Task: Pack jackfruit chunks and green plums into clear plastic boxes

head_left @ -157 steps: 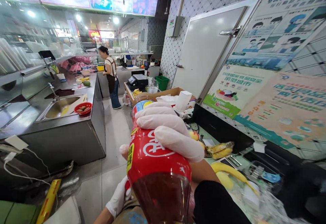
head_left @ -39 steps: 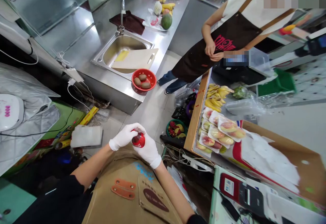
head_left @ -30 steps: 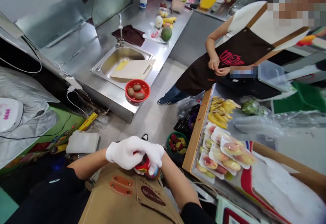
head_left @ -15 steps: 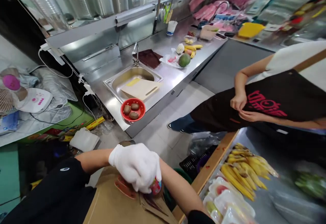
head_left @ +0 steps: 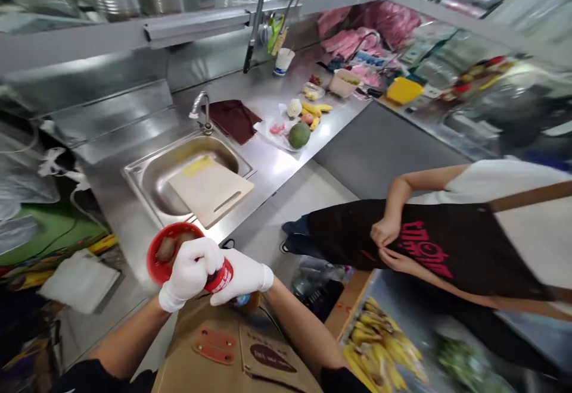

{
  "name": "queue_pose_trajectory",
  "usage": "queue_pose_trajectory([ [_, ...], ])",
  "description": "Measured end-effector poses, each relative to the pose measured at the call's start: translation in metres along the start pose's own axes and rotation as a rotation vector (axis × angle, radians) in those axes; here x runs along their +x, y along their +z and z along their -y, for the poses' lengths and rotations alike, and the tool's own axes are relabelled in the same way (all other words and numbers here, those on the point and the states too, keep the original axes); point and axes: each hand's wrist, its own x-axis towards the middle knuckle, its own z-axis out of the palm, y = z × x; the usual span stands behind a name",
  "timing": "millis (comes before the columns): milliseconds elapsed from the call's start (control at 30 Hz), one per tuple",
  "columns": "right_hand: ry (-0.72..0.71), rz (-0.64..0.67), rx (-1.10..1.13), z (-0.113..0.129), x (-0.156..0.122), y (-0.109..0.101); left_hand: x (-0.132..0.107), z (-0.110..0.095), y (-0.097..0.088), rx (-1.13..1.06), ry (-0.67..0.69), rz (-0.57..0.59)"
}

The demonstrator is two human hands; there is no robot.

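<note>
In white gloves, both my hands meet above my tan apron (head_left: pixel 192 351). My right hand (head_left: pixel 245 275) is wrapped round a small container with a red label (head_left: pixel 220 278) and white lettering; its exact kind is unclear. The fingers of my left hand (head_left: pixel 192 271) are curled closed at the container's dark upper end, their grip partly hidden. Just behind my left hand, a red plastic basket (head_left: pixel 154 256) of brown, kiwi-like fruit (head_left: pixel 166 249) stands at the counter's near corner, partly covered by the glove.
A cutting board (head_left: pixel 212 187) lies over the edge of the sink (head_left: pixel 149 181). A green round fruit (head_left: pixel 299 135) and bananas (head_left: pixel 313 109) lie farther along the counter. A co-worker in a dark apron (head_left: pixel 348 232) stands at right, behind a table with bananas (head_left: pixel 379 345).
My hands have risen from the apron and separated, bringing the red-labelled container into view between them. The view has turned and moved closer to the counter and basket.
</note>
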Motion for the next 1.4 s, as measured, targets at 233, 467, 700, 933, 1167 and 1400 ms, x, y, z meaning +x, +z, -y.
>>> queue_pose_trajectory([
  [233,-0.085,0.009,0.028,-0.009,0.05,-0.128,0.129,0.02,0.013,0.142,0.089,0.012],
  [467,-0.108,-0.669,0.098,-0.093,0.033,-0.216,0.268,0.086,0.049,0.549,0.175,-0.109],
  [700,0.164,-0.766,0.289,-0.251,-0.049,-0.374,0.37,0.186,0.099,0.839,0.021,-0.245],
  [933,0.21,-0.971,0.444,-0.352,-0.087,-0.575,0.408,0.178,0.129,1.175,-0.545,-0.283],
  [1167,0.193,-1.065,0.529,-0.393,-0.11,-0.733,0.436,0.13,0.166,1.386,-0.917,-0.434],
  [1400,0.113,-1.102,0.31,-0.397,-0.124,-0.893,0.568,0.239,0.358,1.167,-0.465,-0.55],
])
